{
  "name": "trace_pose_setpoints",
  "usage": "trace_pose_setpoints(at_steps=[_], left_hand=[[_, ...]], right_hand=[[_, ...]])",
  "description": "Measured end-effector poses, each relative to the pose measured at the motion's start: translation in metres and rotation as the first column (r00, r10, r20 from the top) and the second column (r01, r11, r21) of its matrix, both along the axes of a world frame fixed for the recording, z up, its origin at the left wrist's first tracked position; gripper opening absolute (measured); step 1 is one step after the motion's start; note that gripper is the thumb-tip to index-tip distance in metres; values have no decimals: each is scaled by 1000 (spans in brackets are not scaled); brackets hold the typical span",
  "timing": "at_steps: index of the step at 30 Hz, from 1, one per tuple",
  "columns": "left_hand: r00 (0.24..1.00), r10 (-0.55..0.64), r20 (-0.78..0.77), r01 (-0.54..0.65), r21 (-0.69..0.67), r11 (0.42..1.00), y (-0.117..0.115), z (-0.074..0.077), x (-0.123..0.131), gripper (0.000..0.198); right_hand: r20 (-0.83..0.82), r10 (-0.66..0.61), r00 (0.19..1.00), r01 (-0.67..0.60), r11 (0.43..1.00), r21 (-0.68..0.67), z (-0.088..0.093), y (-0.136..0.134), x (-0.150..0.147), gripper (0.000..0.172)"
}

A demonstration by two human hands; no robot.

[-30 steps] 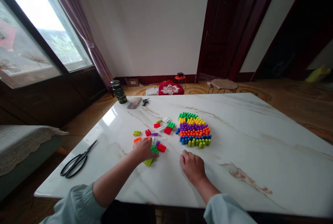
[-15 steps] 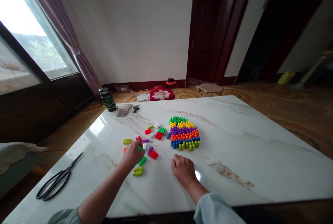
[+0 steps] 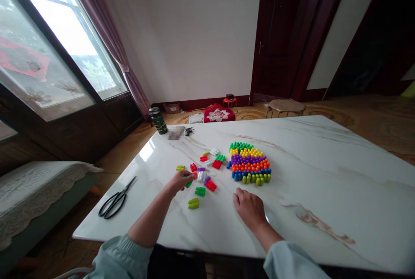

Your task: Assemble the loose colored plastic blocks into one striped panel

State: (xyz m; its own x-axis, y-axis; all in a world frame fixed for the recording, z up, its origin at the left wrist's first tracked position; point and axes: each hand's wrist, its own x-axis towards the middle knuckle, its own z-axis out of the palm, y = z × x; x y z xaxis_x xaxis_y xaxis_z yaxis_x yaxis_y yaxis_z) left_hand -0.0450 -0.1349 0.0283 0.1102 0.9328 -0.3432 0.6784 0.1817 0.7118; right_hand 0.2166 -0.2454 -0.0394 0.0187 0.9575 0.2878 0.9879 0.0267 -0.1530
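Note:
My left hand (image 3: pixel 182 180) is closed in a pinch over the loose pieces, with a green bullet-shaped plastic block (image 3: pixel 188 184) at its fingers. Just beyond its fingertips lie white blocks (image 3: pixel 201 177), and red blocks (image 3: pixel 211 185) are a little further right. A pair of green blocks (image 3: pixel 200 191) and a pair of lime blocks (image 3: pixel 193 203) lie nearer to me. Loosely curled, my right hand (image 3: pixel 249 206) rests on the table with its finger undersides hidden. In front of it stands a block assembly (image 3: pixel 249 162) in green, yellow, purple, orange, blue and lime bands.
Black-handled scissors (image 3: pixel 116 199) lie at the left of the marble-look table (image 3: pixel 324 175). A camouflage-pattern flask (image 3: pixel 158 120), a blurred-out item (image 3: pixel 176 133) and a small dark object (image 3: pixel 189 130) are at the far left. Beyond stands a stool (image 3: pixel 286 106).
The view has swung left, so everything sits further right. Among the loose pieces, my left hand has drawn slightly left and nearer, and the green block has moved with it. My right hand stays resting.

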Motion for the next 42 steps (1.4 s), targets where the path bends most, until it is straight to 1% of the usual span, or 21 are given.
trace_pose_setpoints(at_steps=[3, 6, 9, 11, 13, 14, 15, 17, 19, 21, 22, 23, 25, 27, 30, 32, 34, 36, 38, 39, 42], left_hand=[[967, -164, -193, 193, 145, 970, -3, -14, 3, 42], [893, -280, -353, 361, 188, 913, -9, -23, 11, 47], [857, -319, -405, 423, 197, 885, -13, -24, 22, 38], [883, -295, -366, 394, 236, 888, -14, -19, 32, 31], [953, -242, -183, 283, 246, 927, -18, -13, 44, 30], [978, -208, -33, 211, 204, 956, -21, -10, 52, 33], [977, -161, 139, 143, 133, 981, -25, -6, 60, 38], [893, -49, 447, 85, -59, 995, -36, -2, 77, 47], [762, 48, 646, 87, -175, 981, -50, -1, 96, 49], [637, 140, 758, 89, -252, 964, -64, -5, 113, 50], [586, 170, 792, 101, -280, 955, -69, -7, 120, 50], [542, 186, 819, 111, -289, 951, -74, -11, 126, 50], [498, 161, 852, 146, -265, 953, -81, -17, 134, 49], [521, 77, 850, 185, -200, 962, -84, -22, 138, 48], [677, -84, 731, 217, -89, 972, -83, -27, 142, 50], [770, -196, 608, 204, 57, 977, -81, -29, 143, 48], [823, -303, 481, 186, 276, 943, -78, -32, 143, 39], [865, -347, 362, 165, 447, 879, -74, -40, 141, 31], [904, -314, 291, 135, 502, 854, -67, -51, 137, 28], [922, -264, 284, 91, 504, 859, -63, -57, 135, 27], [942, -50, 331, -129, 497, 858, -51, -71, 130, 29]], right_hand=[[9, 2, 1000, -2, 1000, 1, -2, 0, 0, 19], [7, 6, 1000, -6, 1000, 9, -5, 1, 0, 19], [0, -2, 1000, 2, 1000, 8, -5, 1, -1, 20], [-7, -7, 1000, 7, 1000, 2, -3, 1, -1, 20], [-26, -7, 1000, 7, 1000, -9, -1, 0, 0, 20], [-46, -6, 999, 5, 1000, -21, -1, 0, 1, 20], [-79, -7, 997, 5, 999, -34, 0, -1, 1, 20], [-214, -10, 977, 3, 999, -33, 2, -2, 3, 22], [-439, 8, 899, 7, 999, 32, 5, -4, 2, 24], [-644, 82, 761, 18, 989, 147, 11, -7, -1, 32], [-702, 131, 700, 19, 979, 202, 14, -9, -3, 39], [-726, 182, 663, 12, 967, 253, 17, -10, -4, 43], [-708, 270, 652, -21, 940, 340, 22, -14, -6, 38], [-665, 321, 674, -48, 918, 395, 23, -18, -4, 31], [-653, 329, 682, -53, 913, 404, 23, -21, 6, 28], [-680, 290, 673, -12, 924, 382, 25, -19, 17, 25], [-722, 224, 655, 75, 931, 357, 33, -10, 34, 24], [-766, 149, 625, 177, 929, 325, 44, 9, 55, 26], [-788, 76, 611, 255, 923, 287, 57, 36, 81, 29], [-773, 42, 633, 280, 918, 280, 62, 52, 93, 28], [-607, 1, 794, 214, 935, 281, 75, 108, 126, 19]])
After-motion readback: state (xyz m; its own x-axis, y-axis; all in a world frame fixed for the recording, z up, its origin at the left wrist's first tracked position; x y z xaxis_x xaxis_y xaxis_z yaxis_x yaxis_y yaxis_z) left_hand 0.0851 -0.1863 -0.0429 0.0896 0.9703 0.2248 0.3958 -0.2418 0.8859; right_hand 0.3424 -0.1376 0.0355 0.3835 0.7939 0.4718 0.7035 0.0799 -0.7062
